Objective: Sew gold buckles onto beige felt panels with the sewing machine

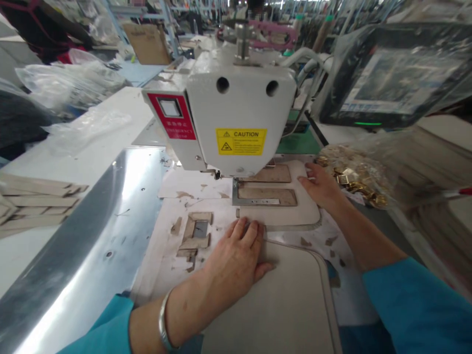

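Observation:
A beige panel [280, 217] with rounded corners lies flat under the head of a white sewing machine [239, 103]. A metal frame [254, 201] rests on it around brown patches. My left hand [238, 250], with a silver bangle at the wrist, lies with its fingers stretched out at the panel's front edge. Beneath that palm is a stack of beige panels [287, 295]. At the right edge of the panel under the machine, my right hand [322, 187] touches the surface with its fingers apart. The needle area is partly hidden behind the machine head.
Taped beige strips [190, 233] form a bracket on the left of the work plate. Gold metal fittings [348, 177] in clear plastic lie at right, below a plastic-covered screen [398, 83]. Beige strips [33, 196] and plastic bags [73, 78] lie on the white table at left.

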Action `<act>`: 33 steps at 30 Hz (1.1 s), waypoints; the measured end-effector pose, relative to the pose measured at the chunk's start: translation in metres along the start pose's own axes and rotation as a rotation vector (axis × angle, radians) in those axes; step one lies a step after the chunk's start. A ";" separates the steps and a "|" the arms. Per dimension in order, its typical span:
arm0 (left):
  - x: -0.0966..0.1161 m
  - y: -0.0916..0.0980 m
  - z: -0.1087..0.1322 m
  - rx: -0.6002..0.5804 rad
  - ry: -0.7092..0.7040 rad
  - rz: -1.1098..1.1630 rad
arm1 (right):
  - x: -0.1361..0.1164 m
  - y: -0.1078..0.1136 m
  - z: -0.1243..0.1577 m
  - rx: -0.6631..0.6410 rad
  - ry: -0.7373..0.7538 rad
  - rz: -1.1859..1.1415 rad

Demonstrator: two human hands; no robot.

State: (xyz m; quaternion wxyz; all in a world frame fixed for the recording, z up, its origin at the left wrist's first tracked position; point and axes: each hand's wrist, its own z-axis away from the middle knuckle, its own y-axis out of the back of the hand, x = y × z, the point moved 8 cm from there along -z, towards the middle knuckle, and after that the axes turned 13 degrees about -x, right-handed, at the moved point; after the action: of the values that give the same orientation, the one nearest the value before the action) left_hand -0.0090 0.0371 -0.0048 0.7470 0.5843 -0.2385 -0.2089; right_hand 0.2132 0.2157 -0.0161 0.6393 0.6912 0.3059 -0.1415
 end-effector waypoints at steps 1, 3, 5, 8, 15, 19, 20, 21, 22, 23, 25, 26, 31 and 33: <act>-0.001 0.001 -0.002 0.007 -0.010 0.009 | -0.009 0.008 0.010 0.024 0.020 0.035; -0.002 0.002 -0.004 0.019 -0.038 0.027 | -0.035 0.019 0.040 0.009 0.120 0.103; -0.003 0.003 -0.005 0.036 -0.055 0.048 | -0.064 0.013 0.077 -0.143 0.288 0.204; -0.004 0.002 -0.005 0.049 -0.056 0.076 | -0.083 -0.008 0.130 -0.339 0.443 0.370; -0.007 0.001 -0.008 0.046 -0.029 0.108 | -0.071 -0.031 0.149 -0.309 0.412 0.513; -0.008 0.005 -0.010 0.062 -0.016 0.098 | -0.076 -0.033 0.147 -0.301 0.399 0.528; -0.008 0.005 -0.010 0.068 -0.016 0.092 | -0.078 -0.033 0.147 -0.293 0.397 0.530; -0.008 0.006 -0.010 0.072 -0.016 0.089 | -0.081 -0.032 0.148 -0.281 0.389 0.534; -0.007 0.006 -0.009 0.077 -0.017 0.085 | -0.084 -0.031 0.149 -0.263 0.373 0.537; -0.007 0.006 -0.009 0.083 -0.017 0.082 | -0.086 -0.030 0.149 -0.246 0.350 0.539; -0.007 0.005 -0.009 0.104 -0.014 0.067 | -0.089 -0.025 0.150 -0.218 0.295 0.527; -0.007 0.004 -0.008 0.120 -0.014 0.057 | -0.091 -0.023 0.151 -0.211 0.269 0.510; -0.005 -0.001 -0.008 0.185 -0.030 0.007 | -0.091 -0.008 0.155 -0.212 0.237 0.338; -0.005 -0.002 -0.008 0.179 -0.032 0.000 | -0.080 0.004 0.152 -0.200 0.250 0.224</act>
State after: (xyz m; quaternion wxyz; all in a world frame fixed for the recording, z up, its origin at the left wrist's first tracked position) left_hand -0.0081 0.0455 -0.0094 0.6880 0.6453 -0.2681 -0.1960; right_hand 0.1831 0.0493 0.0121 0.6736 0.6661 0.3167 0.0486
